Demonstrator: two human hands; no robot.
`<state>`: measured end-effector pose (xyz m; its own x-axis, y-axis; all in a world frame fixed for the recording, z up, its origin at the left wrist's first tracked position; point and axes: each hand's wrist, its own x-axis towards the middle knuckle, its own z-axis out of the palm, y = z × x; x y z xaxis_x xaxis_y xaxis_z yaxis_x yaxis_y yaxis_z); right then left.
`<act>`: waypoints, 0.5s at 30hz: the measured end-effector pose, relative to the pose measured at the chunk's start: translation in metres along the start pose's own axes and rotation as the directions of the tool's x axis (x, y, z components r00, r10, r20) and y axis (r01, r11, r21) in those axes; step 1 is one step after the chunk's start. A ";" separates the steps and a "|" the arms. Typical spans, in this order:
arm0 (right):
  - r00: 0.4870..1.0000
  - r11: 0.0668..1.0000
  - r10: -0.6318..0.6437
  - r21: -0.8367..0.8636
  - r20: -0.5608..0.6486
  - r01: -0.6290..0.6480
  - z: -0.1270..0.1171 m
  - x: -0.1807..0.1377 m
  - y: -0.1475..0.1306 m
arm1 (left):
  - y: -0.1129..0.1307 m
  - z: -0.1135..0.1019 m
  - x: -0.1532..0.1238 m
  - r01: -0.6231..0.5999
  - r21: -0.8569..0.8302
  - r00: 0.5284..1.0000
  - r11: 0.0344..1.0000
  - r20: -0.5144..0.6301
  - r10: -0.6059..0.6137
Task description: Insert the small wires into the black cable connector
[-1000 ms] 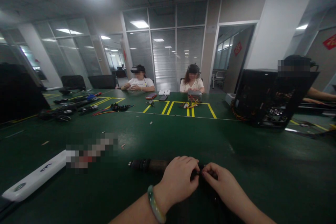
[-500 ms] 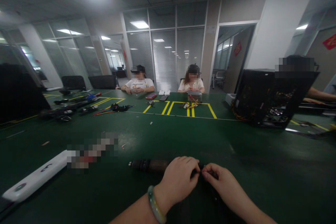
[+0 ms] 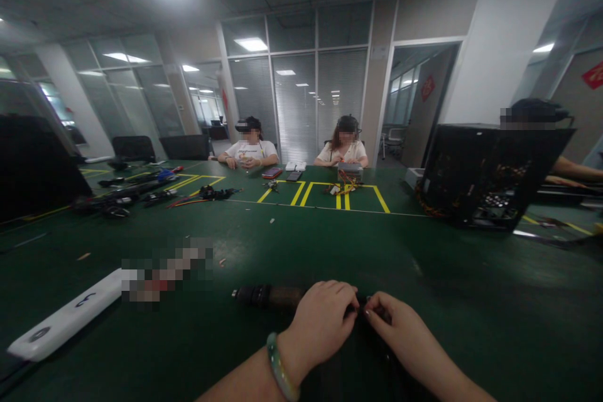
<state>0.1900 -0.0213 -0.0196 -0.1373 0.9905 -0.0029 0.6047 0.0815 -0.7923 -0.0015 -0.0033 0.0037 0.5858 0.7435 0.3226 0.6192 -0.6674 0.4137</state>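
At the bottom centre of the frame, the left hand (image 3: 320, 323) lay curled over the right end of a dark cylindrical part (image 3: 269, 296) that rested lengthwise on the green table (image 3: 301, 245). Its fingers were closed together, thumb and forefinger pinched on something small and dark at that end; what exactly they pinched could not be told. A pale green bangle (image 3: 281, 374) circled the left wrist. The right hand (image 3: 400, 333) met it from the right, fingertips touching the left hand's fingertips, its fingers likewise pinched together on the same small dark piece. The free end of the cylindrical part stuck out to the left of the hands, ringed and capped.

In the lower left of the frame a long white bar (image 3: 66, 320) lay slanted on the table, with a blurred-out patch just beside its upper end. Further up on the left, dark tools and red and black wires (image 3: 207, 193) were strewn near yellow floor-style markings (image 3: 339, 195) taped on the table. At the right middle stood a black open-framed case (image 3: 490, 176) with wiring inside, and a person's arm showed behind it. At the far side of the table, in the centre of the frame, two people in white shirts (image 3: 249, 149) sat with their hands on the table, a red phone (image 3: 271, 172) and small parts before them.
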 end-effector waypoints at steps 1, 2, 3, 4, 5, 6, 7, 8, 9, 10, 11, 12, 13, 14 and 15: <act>1.000 1.000 0.001 -0.007 -0.003 -0.001 0.001 0.000 0.001 | 0.000 0.000 0.000 -0.001 -0.001 1.000 1.000 0.001 0.001; 1.000 1.000 0.000 -0.012 -0.007 0.000 0.001 0.001 0.002 | 0.000 0.000 0.000 0.000 0.000 1.000 1.000 0.000 0.000; 1.000 1.000 0.000 -0.015 -0.011 0.000 0.001 0.001 0.003 | 0.000 0.000 0.001 0.002 0.002 1.000 1.000 -0.001 -0.002; 1.000 1.000 0.001 -0.014 -0.013 -0.001 0.001 0.001 0.004 | 0.000 0.000 0.001 0.005 0.006 1.000 1.000 -0.003 -0.005; 1.000 1.000 0.005 -0.008 -0.012 -0.006 0.001 0.001 0.004 | 0.000 0.000 0.001 0.007 0.010 1.000 1.000 -0.004 -0.007; 1.000 1.000 0.012 0.003 -0.009 -0.012 0.001 0.001 0.004 | 0.000 0.000 0.001 0.007 0.013 1.000 1.000 -0.004 -0.007; 1.000 1.000 0.018 0.020 -0.005 -0.018 0.001 0.000 0.003 | 0.000 -0.001 0.001 0.006 0.014 1.000 1.000 -0.003 -0.006; 1.000 0.999 0.022 0.038 -0.001 -0.022 0.000 0.000 0.002 | 0.000 -0.001 0.001 0.003 0.013 1.000 1.000 -0.002 -0.003; 1.000 0.998 0.024 0.055 0.003 -0.024 0.000 0.000 0.001 | 0.001 -0.002 0.001 -0.001 0.010 1.000 1.000 0.000 0.001; 1.000 0.997 0.022 0.067 0.006 -0.023 0.000 0.000 0.001 | 0.001 -0.002 0.001 -0.002 0.008 1.000 1.000 0.000 0.002; 1.000 0.997 0.019 0.077 0.008 -0.020 -0.001 -0.001 0.000 | 0.001 -0.002 0.001 0.000 0.006 1.000 1.000 -0.003 0.000; 1.000 0.996 0.015 0.087 0.011 -0.016 -0.001 -0.001 0.000 | 0.001 -0.002 0.001 0.003 0.005 1.000 1.000 -0.007 -0.003; 1.000 0.995 0.012 0.097 0.014 -0.013 -0.001 0.000 0.000 | 0.001 -0.001 0.001 0.006 0.004 1.000 1.000 -0.012 -0.006; 1.000 0.994 0.008 0.107 0.019 -0.010 -0.001 0.000 0.000 | 0.001 -0.001 0.001 0.009 0.004 1.000 1.000 -0.015 -0.008; 1.000 0.993 0.004 0.117 0.023 -0.007 -0.002 0.000 0.001 | 0.001 -0.001 0.001 0.010 0.004 1.000 1.000 -0.016 -0.010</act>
<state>0.1915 -0.0212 -0.0191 -0.1526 0.9881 -0.0204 0.5101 0.0611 -0.8580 -0.0008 -0.0033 0.0048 0.5713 0.7505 0.3324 0.6267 -0.6603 0.4137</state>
